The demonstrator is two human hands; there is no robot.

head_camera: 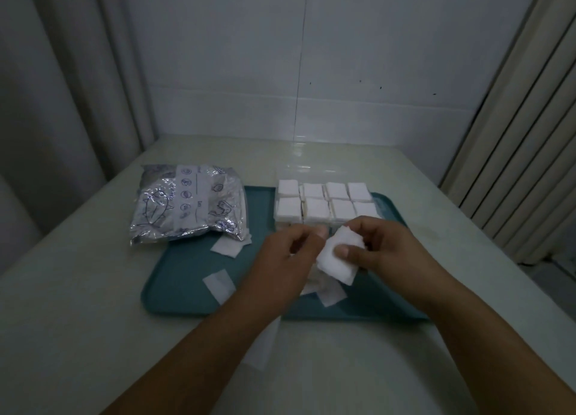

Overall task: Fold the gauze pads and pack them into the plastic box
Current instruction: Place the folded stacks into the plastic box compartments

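Right thumb (pixel 342 252) pressed on the face of a gauze pad (pixel 338 257), right hand (pixel 383 246) curled round its far side, gripping; left hand (pixel 288 254) meeting the pad's upper left edge, fingers curled, actual pinch hard to confirm; pad held above the teal tray (pixel 187 277), between both hands, long axis slanting from upper left to lower right; plastic box (pixel 324 204) just beyond the fingers, rows of folded squares inside; likely closer to the right hand; loose pads (pixel 219 285) nearby; foil bag (pixel 190 202) left.
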